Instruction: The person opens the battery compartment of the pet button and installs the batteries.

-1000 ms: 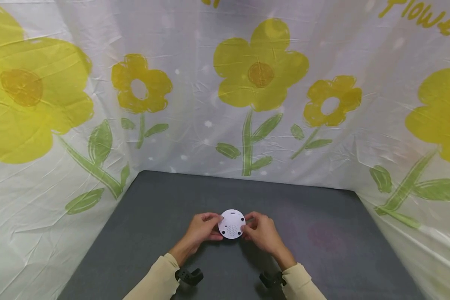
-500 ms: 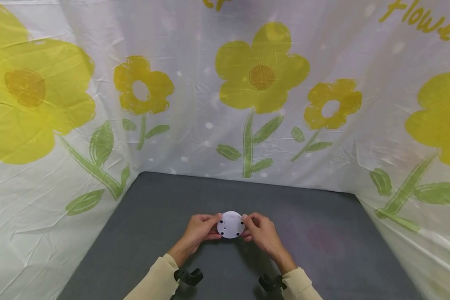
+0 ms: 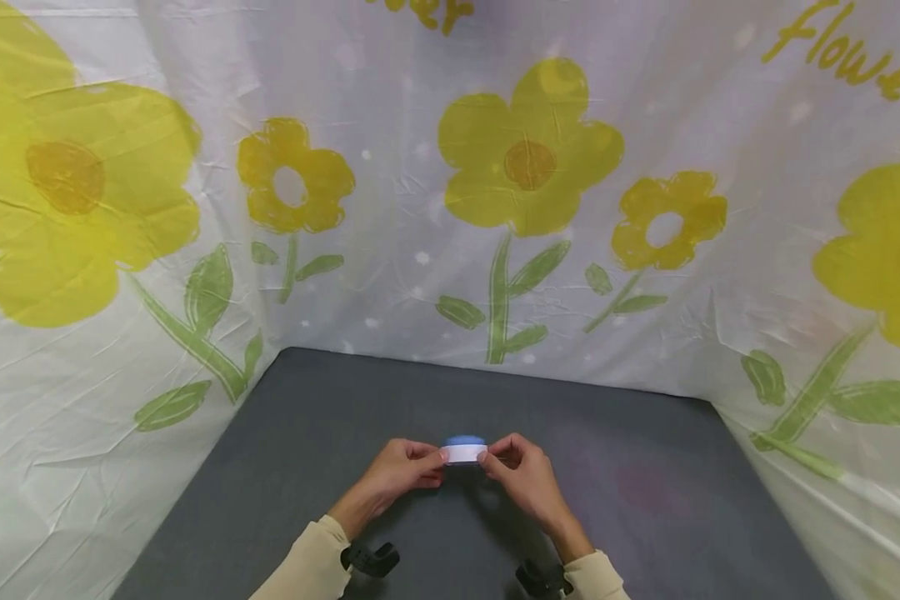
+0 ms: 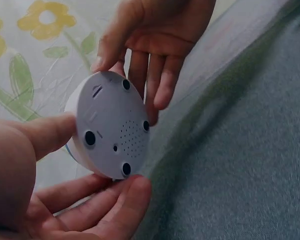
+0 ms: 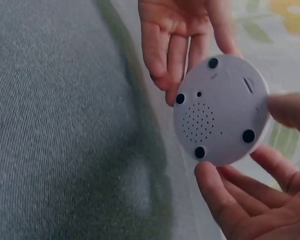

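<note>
Between both hands is a round white device (image 3: 465, 454) with a blue top, seen nearly side-on in the head view. My left hand (image 3: 405, 468) pinches its left edge, thumb on the near side. At the opposite edge my right hand (image 3: 523, 471) grips it the same way. The wrist views show the device's flat underside (image 4: 112, 122), which has several black round feet, a patch of small holes and a short slot. In the right wrist view, the fingers (image 5: 230, 200) of my right hand support the lower rim.
A dark grey table (image 3: 390, 387) lies beneath the hands. White sheeting (image 3: 390, 292) printed with yellow flowers surrounds it at the back and both sides. Black bands (image 3: 372, 558) circle both wrists by the beige sleeves (image 3: 307, 562).
Both hands have tilted the device: its underside faced the head camera earlier, and now its white side and blue top show. The head view has shifted slightly upward.
</note>
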A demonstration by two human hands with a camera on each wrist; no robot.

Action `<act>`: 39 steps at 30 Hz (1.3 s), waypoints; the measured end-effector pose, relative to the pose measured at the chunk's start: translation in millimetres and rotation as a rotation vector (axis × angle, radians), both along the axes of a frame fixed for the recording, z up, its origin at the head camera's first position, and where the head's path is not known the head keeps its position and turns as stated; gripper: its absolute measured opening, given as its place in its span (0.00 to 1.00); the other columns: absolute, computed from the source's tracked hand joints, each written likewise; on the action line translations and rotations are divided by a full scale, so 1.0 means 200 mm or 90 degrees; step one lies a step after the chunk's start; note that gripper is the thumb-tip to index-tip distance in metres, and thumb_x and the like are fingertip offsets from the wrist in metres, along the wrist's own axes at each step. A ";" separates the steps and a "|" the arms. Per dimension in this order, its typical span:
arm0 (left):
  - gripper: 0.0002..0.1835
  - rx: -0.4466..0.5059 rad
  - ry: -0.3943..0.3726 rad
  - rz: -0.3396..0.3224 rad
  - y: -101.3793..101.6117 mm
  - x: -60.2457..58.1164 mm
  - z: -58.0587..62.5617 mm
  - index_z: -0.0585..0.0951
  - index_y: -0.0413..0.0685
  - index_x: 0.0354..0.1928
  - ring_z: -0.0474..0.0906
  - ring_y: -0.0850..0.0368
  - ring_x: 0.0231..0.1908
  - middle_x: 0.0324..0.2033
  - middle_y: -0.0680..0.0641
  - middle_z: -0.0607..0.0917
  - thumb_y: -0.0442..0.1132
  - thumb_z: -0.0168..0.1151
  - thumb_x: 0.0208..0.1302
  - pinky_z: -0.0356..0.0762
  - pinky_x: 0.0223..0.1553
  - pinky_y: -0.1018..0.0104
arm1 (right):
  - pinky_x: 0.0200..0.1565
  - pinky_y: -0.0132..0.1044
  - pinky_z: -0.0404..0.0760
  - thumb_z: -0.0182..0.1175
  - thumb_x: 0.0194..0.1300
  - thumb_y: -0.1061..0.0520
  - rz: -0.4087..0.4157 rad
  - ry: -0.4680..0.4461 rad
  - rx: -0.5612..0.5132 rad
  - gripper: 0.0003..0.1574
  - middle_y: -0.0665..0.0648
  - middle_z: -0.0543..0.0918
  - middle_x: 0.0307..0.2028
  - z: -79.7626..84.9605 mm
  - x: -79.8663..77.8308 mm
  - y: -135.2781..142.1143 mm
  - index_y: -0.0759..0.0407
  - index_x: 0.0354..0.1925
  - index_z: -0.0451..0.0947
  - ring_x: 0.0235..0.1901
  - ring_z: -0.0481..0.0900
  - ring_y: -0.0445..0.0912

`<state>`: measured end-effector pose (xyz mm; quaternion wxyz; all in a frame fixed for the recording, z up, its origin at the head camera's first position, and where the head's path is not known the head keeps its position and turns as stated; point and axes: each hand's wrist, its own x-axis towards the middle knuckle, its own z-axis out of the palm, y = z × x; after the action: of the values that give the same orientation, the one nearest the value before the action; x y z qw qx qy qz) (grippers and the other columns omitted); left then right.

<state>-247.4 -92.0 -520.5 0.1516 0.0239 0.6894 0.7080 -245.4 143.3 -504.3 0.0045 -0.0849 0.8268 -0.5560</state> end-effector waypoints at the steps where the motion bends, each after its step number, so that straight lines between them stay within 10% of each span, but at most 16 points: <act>1: 0.26 -0.009 0.015 -0.005 0.00 0.00 0.00 0.80 0.27 0.53 0.87 0.50 0.40 0.45 0.33 0.86 0.45 0.69 0.64 0.89 0.46 0.55 | 0.40 0.32 0.88 0.72 0.59 0.50 0.002 0.003 0.000 0.18 0.57 0.88 0.40 -0.01 0.00 0.00 0.58 0.40 0.80 0.39 0.88 0.47; 16: 0.24 -0.276 0.267 -0.023 0.01 -0.01 -0.08 0.84 0.41 0.54 0.86 0.59 0.43 0.45 0.47 0.89 0.45 0.74 0.57 0.87 0.42 0.68 | 0.49 0.42 0.88 0.76 0.52 0.64 0.114 0.062 0.003 0.30 0.64 0.86 0.49 -0.10 -0.03 0.04 0.64 0.51 0.74 0.48 0.87 0.53; 27: 0.26 -0.452 0.344 0.004 0.05 -0.01 -0.11 0.84 0.45 0.55 0.82 0.50 0.55 0.51 0.48 0.87 0.48 0.76 0.55 0.79 0.60 0.46 | 0.49 0.39 0.88 0.77 0.51 0.61 0.099 0.121 0.136 0.33 0.58 0.87 0.49 -0.16 -0.05 0.04 0.56 0.53 0.75 0.47 0.87 0.47; 39: 0.24 -0.488 0.414 0.038 0.07 0.03 -0.17 0.85 0.42 0.49 0.77 0.39 0.59 0.56 0.40 0.82 0.46 0.77 0.52 0.70 0.65 0.36 | 0.51 0.46 0.87 0.76 0.51 0.61 0.099 0.154 0.197 0.34 0.59 0.87 0.49 -0.19 -0.02 0.04 0.57 0.56 0.75 0.48 0.87 0.49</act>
<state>-241.8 -77.7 -554.6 -0.0938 0.1663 0.9118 0.3636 -249.3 150.4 -541.4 -0.0391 -0.2130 0.8878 -0.4061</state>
